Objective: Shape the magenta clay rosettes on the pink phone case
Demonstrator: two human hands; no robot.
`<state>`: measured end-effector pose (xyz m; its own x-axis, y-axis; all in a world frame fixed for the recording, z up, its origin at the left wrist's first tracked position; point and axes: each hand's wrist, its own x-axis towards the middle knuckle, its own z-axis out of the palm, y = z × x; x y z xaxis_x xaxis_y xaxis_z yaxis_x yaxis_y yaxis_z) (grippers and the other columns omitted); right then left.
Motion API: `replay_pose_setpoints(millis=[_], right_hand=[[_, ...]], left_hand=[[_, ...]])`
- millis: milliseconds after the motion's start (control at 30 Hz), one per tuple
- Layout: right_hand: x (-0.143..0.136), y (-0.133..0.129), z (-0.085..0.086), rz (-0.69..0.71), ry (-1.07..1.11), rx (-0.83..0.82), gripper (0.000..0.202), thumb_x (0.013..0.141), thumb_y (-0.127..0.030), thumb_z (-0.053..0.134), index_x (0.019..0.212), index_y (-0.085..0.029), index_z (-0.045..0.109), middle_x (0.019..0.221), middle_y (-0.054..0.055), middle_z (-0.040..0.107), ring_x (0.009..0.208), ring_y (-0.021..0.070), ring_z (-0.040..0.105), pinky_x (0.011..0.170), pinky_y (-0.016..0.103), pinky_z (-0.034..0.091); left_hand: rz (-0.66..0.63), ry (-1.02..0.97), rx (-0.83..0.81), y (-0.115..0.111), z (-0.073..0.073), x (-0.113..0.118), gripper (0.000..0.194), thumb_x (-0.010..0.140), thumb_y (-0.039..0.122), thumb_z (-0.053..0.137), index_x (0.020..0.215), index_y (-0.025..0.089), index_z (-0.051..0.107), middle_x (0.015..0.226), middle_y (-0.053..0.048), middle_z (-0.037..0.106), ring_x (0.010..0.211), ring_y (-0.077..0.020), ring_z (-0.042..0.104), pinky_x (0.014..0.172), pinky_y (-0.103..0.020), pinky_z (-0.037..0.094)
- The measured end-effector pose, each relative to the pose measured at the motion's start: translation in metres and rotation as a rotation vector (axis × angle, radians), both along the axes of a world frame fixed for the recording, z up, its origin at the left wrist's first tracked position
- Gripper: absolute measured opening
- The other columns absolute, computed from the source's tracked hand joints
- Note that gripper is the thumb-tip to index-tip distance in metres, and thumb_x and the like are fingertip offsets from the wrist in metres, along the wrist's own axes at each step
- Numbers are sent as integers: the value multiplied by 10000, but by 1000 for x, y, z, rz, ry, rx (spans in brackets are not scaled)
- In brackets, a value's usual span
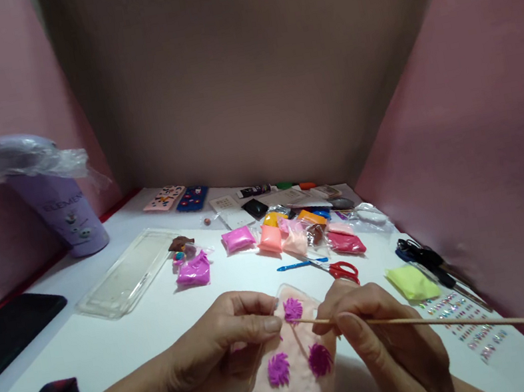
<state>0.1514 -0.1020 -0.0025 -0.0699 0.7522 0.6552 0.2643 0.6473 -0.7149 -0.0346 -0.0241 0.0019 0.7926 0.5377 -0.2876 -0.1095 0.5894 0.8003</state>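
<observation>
White tabletop (129, 337); left hand (221, 341) grips clay-covered panel (299, 382) at bottom centre, long axis up-frame, leaning right; right hand (389, 339) pinches wooden skewer (446, 320), tip leftward, apparently touching purple flower (291, 309).

a craft corner, perhaps in a home: pink walls (461, 120) beside a white table (111, 351), bagged clay (239, 239) across its far half, red scissors (343, 271), stick-on gems (452, 310) along the right edge.

Dark capital letters on the tall purple cup (60, 215) read "ELEMEN", with any further letters lost around its curve. Print on the dark tube (254, 191) and white card (232, 213) is too small to read.
</observation>
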Motion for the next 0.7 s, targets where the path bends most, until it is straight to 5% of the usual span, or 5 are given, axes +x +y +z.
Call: replay_pose_setpoints(millis=[700], right_hand=[[-2,0,1,-35,10,-1,176,915,-132,414,907,-192,580,761,44,601,670,167,570,596,348,457]], left_hand=[[-15,7,29,0,0,-1,154,726,215,668,816,92,644,515,52,388,387,-17,169,381,-205,71]])
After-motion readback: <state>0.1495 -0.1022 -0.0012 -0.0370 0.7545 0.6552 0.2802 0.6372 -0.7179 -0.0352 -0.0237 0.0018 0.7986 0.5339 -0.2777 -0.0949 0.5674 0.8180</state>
